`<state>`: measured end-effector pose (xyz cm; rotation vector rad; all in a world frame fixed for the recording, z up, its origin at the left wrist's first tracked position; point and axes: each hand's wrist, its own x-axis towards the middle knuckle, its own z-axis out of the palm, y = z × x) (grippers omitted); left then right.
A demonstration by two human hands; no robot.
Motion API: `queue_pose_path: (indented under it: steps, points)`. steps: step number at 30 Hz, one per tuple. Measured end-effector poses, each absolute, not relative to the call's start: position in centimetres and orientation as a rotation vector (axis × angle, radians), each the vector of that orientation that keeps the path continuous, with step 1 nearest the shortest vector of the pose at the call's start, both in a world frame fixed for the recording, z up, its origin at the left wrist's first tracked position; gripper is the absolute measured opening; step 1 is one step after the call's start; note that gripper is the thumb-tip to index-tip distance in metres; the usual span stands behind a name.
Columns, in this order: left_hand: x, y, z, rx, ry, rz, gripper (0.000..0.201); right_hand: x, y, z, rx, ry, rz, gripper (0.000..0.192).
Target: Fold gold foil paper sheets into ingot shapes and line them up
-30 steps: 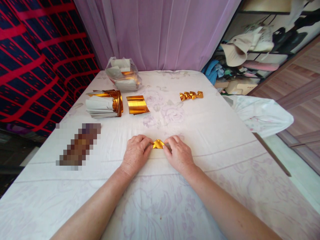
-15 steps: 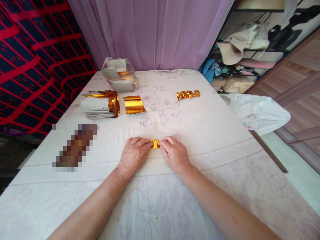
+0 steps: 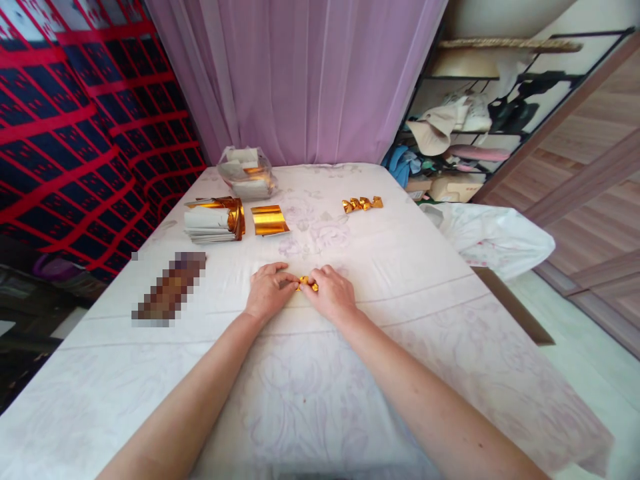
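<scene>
Between my two hands, low over the tablecloth, is a small folded piece of gold foil paper (image 3: 304,281). My left hand (image 3: 270,291) pinches its left end with thumb and forefinger, the other fingers stretched forward. The right end is gripped by my right hand (image 3: 332,291), whose curled fingers hide part of it. Farther off lie several finished-looking gold foil folds (image 3: 363,204) in a row. A single gold sheet (image 3: 269,221) rests beside a stack of gold and grey paper sheets (image 3: 213,223) at the left.
A clear plastic bag of paper (image 3: 247,175) stands at the table's far edge, before a purple curtain (image 3: 300,80). At the left lies a pixelated brown object (image 3: 170,288). Right of the table are a white plastic bag (image 3: 500,237) and shelves with a cap (image 3: 433,130).
The camera view has shifted and tilted up a little. My hands have drawn closer together, and the gold foil between them looks narrower and more crumpled.
</scene>
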<state>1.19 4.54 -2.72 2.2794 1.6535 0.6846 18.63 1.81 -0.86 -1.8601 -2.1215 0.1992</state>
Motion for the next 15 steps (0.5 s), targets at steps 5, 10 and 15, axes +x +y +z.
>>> queue_pose_path:
  steps: [5,10,15]
  points:
    - [1.6,4.9,-2.6,2.241,1.731,0.644,0.013,18.9,2.0,-1.2,-1.837,-2.087,0.264,0.012]
    - [1.6,4.9,-2.5,2.247,1.752,0.629,0.017,19.7,1.7,-1.7,-1.743,-2.128,0.262,0.015]
    - [1.5,4.5,-2.3,2.29,1.729,0.65,0.021,19.7,1.1,-1.8,-1.674,-2.185,0.182,0.028]
